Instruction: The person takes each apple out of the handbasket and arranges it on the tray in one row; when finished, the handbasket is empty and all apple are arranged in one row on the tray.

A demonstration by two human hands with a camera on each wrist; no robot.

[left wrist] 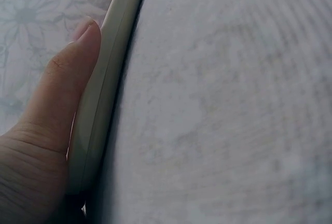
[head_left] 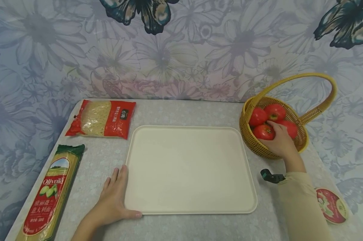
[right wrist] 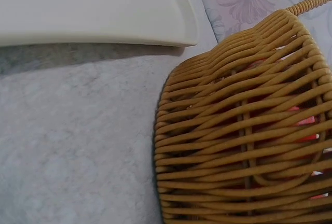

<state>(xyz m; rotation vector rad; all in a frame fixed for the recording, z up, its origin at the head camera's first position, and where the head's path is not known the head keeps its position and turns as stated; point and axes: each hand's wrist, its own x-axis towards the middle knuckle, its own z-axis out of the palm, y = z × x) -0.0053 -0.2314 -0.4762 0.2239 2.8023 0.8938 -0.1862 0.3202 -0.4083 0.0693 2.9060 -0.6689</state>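
Observation:
A cream rectangular tray (head_left: 190,170) lies flat in the middle of the table. My left hand (head_left: 113,197) rests at its near left corner, fingers extended along the left side and thumb against the front edge. In the left wrist view the thumb (left wrist: 62,79) touches the tray's rim (left wrist: 104,89). At the right, a yellow-brown wicker basket (head_left: 260,147) with a tall handle holds several red apples (head_left: 275,111). My right hand (head_left: 279,142) reaches into it and grips the front apple (head_left: 264,132), thumb and fingers on either side. The right wrist view shows only the basket's woven side (right wrist: 238,130) and the tray.
A red and clear bag of pasta (head_left: 104,118) lies at the back left. Nearer on the left is a long spaghetti packet (head_left: 49,194). A round red-labelled tin (head_left: 331,206) sits beside the right sleeve. A flowered wall covering (head_left: 169,67) stands behind the table.

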